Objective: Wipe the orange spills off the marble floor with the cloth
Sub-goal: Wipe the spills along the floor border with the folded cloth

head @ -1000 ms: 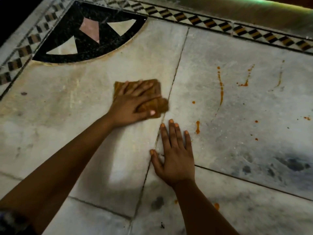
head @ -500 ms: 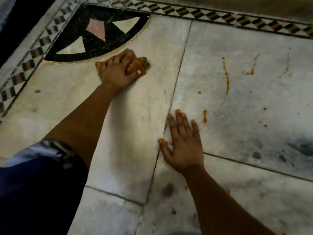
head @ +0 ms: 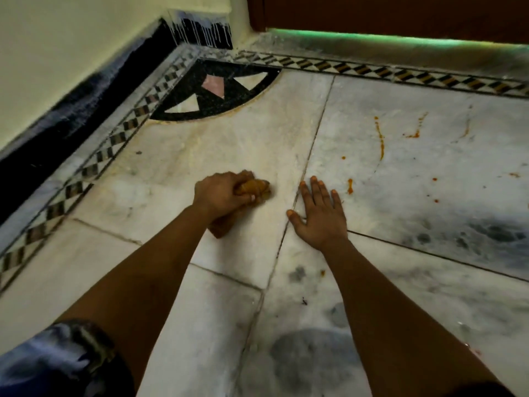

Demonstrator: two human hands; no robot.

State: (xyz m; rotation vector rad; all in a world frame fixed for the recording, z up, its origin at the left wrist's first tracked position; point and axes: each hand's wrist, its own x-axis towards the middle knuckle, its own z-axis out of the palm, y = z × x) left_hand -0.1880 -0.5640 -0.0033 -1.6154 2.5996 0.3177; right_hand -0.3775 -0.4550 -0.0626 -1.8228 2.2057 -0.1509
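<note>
Marble floor [head: 429, 173] was pale white with grey smudges, laid in big slabs with dark seams, and it had a checkered border [head: 94, 167] running along the wall plus a black fan-shaped inlay [head: 211, 93] in the corner. A door [head: 386, 12] sat at the far side with a green glow under it.

So the person was down on the floor with both arms stretched out. Left hand [head: 220, 194] was clenched around the cloth [head: 254, 190], a bunched-up brownish-orange rag, pressed onto the slab. Part of it poked out past the fingertips and another bit stuck out under the wrist. Right hand [head: 322, 217] was flat on the marble, fingers spread and loose, holding nothing, with the thumb across the seam between slabs.

The orange spills [head: 380, 138] were all on the slab beyond the right hand's fingertips: one small streak [head: 349, 186] just past the little finger, a long thin dribble farther out, then a few splashes and dots [head: 435, 179] off to the little-finger side. Cloth was not touching any of them, it sat on the thumb side of the right hand, one seam over. Another tiny orange spot [head: 323, 272] was near the right forearm.

A blue sleeve [head: 51, 365] showed on the left arm.
</note>
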